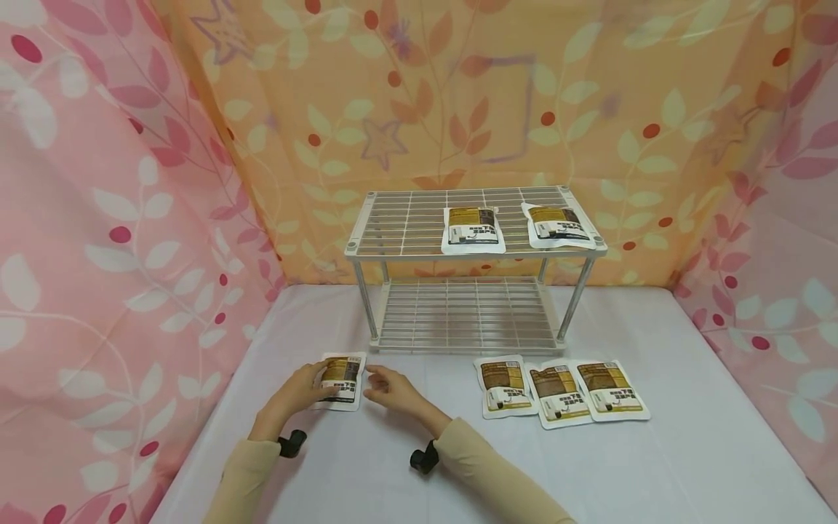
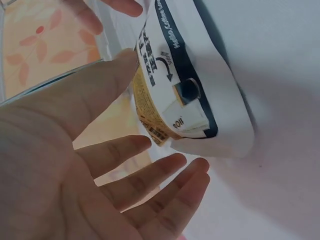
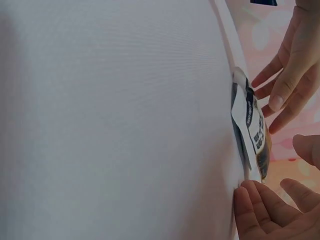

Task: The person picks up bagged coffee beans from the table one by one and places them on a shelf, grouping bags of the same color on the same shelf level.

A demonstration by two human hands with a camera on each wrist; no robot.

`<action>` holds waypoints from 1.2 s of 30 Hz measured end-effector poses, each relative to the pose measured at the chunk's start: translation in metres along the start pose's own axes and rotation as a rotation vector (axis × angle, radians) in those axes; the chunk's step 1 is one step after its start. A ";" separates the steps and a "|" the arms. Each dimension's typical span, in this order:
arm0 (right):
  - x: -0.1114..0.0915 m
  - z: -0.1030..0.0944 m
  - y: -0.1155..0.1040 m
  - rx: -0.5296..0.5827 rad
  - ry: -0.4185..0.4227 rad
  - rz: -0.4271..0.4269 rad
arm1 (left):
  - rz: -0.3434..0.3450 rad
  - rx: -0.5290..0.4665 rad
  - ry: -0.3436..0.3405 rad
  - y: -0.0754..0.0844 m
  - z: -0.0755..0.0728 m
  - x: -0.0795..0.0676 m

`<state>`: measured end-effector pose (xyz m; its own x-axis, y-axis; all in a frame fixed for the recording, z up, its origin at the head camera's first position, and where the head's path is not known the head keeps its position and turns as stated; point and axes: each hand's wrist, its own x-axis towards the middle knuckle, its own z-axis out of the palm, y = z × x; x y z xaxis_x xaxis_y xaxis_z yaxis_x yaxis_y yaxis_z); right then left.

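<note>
A flat white coffee pouch (image 1: 343, 380) with a brown and gold label lies on the table, left of the front of the rack. My left hand (image 1: 297, 393) is over its left edge, thumb and fingers spread apart and loosely extended. On the pouch's other side, my right hand (image 1: 394, 391) has relaxed fingers close to the right edge. In the left wrist view, the printed face of the pouch (image 2: 175, 85) shows beyond the spread fingers (image 2: 145, 185). The right wrist view has the pouch (image 3: 252, 122) edge-on between both hands.
A two-tier white wire rack (image 1: 393, 225) stands at the back; two similar pouches, a left one (image 1: 473, 231) and a right one (image 1: 560, 225), lie on its top shelf. Three more pouches (image 1: 558, 393) lie in a row at the front right, edges overlapping. Patterned cloth walls (image 1: 118, 255) surround the table.
</note>
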<state>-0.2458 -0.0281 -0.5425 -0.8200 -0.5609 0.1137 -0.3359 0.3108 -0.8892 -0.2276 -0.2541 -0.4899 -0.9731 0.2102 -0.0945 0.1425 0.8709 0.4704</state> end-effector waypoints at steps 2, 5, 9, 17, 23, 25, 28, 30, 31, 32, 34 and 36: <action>-0.001 0.002 0.000 -0.011 -0.001 0.002 | -0.001 -0.006 -0.001 -0.001 0.001 -0.001; -0.002 0.005 -0.002 -0.028 -0.008 -0.005 | -0.002 -0.015 -0.002 -0.002 0.000 -0.003; -0.001 0.010 -0.005 -0.067 -0.022 -0.016 | -0.001 -0.033 0.003 -0.002 0.000 -0.005; 0.000 0.014 -0.006 -0.114 -0.026 -0.036 | 0.009 -0.061 -0.001 0.000 0.002 -0.005; -0.003 0.013 -0.004 -0.149 -0.016 -0.081 | 0.049 -0.059 0.019 0.004 0.003 -0.008; -0.005 0.012 -0.004 -0.159 -0.001 -0.109 | 0.063 -0.061 0.025 0.005 0.004 -0.009; -0.007 0.012 -0.005 -0.178 0.037 -0.131 | 0.059 -0.079 0.033 0.007 0.006 -0.009; -0.009 0.012 -0.006 -0.195 0.066 -0.129 | 0.052 -0.088 0.035 0.009 0.006 -0.010; -0.009 0.012 -0.007 -0.200 0.080 -0.125 | 0.051 -0.098 0.036 0.010 0.007 -0.011; -0.010 0.012 -0.007 -0.204 0.092 -0.119 | 0.048 -0.106 0.040 0.011 0.007 -0.011; -0.011 0.011 -0.008 -0.205 0.115 -0.110 | 0.062 -0.114 0.050 0.012 0.008 -0.011; -0.011 0.010 -0.009 -0.184 0.126 -0.104 | 0.071 -0.127 0.056 0.013 0.009 -0.011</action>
<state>-0.2288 -0.0320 -0.5404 -0.8241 -0.5007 0.2650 -0.4907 0.3971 -0.7756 -0.2134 -0.2412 -0.4904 -0.9704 0.2412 -0.0090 0.1911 0.7905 0.5819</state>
